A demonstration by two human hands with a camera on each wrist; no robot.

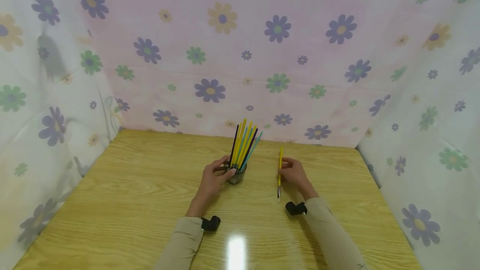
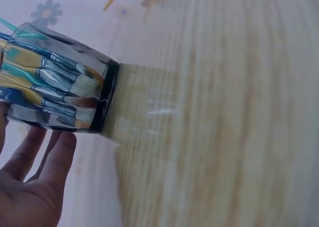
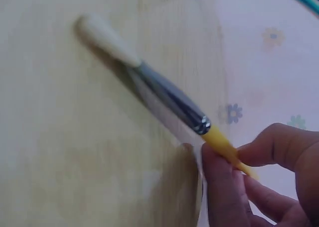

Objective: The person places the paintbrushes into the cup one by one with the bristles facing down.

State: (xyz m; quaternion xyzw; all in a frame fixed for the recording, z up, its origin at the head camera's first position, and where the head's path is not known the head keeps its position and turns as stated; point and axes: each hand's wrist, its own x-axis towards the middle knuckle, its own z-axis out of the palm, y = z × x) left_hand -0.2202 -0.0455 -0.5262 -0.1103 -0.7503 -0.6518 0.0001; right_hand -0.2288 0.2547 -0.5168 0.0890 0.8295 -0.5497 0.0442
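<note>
A clear glass (image 1: 236, 179) with a dark base stands upright near the middle of the table, full of paintbrushes (image 1: 243, 147) with yellow, teal and dark handles. My left hand (image 1: 213, 181) grips it from the left, thumb at the near side of the rim. In the left wrist view the bristles point down inside the glass wall (image 2: 107, 102), with my left fingers (image 2: 57, 160) along its side. To the right of the glass, my right hand (image 1: 295, 173) pinches a single yellow paintbrush (image 3: 172, 95) by its handle between thumb and fingers. Its pale bristles point down toward me.
The wood-grain table (image 1: 131, 203) spreads around both hands. A flowered curtain (image 1: 243, 53) hangs behind its back edge and along both sides. Black wrist cameras (image 1: 211, 223) sit at the cuffs, and a bright light reflection lies on the near tabletop.
</note>
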